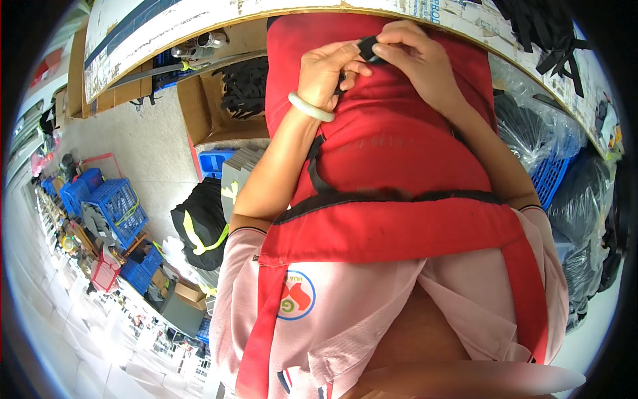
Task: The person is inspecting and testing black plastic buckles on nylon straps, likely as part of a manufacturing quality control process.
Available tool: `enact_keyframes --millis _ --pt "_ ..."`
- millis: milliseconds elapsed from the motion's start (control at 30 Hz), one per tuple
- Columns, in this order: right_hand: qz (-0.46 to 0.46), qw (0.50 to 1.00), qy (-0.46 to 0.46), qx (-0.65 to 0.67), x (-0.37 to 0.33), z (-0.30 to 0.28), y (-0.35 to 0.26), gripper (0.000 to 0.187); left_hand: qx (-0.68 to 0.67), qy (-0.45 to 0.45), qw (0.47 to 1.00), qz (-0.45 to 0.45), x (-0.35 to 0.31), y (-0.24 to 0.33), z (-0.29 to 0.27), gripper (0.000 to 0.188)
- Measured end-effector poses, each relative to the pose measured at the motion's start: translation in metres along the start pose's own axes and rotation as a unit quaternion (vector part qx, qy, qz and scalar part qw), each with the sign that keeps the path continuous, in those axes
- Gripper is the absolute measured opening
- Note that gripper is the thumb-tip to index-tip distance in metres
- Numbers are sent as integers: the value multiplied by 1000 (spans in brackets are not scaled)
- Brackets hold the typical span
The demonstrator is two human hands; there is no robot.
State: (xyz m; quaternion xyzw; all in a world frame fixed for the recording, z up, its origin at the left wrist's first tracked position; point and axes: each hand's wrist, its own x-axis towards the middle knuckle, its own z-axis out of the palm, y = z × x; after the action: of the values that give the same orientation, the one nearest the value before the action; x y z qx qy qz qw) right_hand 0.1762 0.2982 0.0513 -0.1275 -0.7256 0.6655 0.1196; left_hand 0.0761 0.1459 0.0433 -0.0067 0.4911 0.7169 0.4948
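Both my hands meet above the red apron (392,153), close to the table edge. Between them is a small black strap piece (367,48), which looks folded or looped. My left hand (329,70), with a pale bangle at the wrist, is closed around it, and a bit of black shows below its curled fingers. Thumb and fingers of my right hand (419,63) pinch the strap's other side. Part of the strap is hidden by the fingers, so its full length cannot be seen.
A worn white table (458,30) runs across the top, with a pile of black straps (548,40) at its right. At left stands a cardboard box (199,100) of black pieces. Blue crates (119,209) lie farther left; clear plastic bags (585,193) crowd the right.
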Motion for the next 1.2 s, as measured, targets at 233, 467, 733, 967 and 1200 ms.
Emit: enact_keyframes --millis 233,467,733,967,1200 --pt "173 979 -107 -13 -1 -19 -30 26 74 47 989 121 -2 -3 7 19" --pt "256 958 -118 52 -1 -13 -17 27 157 50 973 163 -9 -5 12 18" --pt "290 910 -162 249 6 -8 -4 20 139 16 977 162 -22 3 0 15" --pt "205 974 -91 23 3 -16 6 21 232 96 962 106 -104 65 -110 23" --pt "200 967 -146 -64 2 -19 16 19 -320 318 877 167 -120 38 -257 12"
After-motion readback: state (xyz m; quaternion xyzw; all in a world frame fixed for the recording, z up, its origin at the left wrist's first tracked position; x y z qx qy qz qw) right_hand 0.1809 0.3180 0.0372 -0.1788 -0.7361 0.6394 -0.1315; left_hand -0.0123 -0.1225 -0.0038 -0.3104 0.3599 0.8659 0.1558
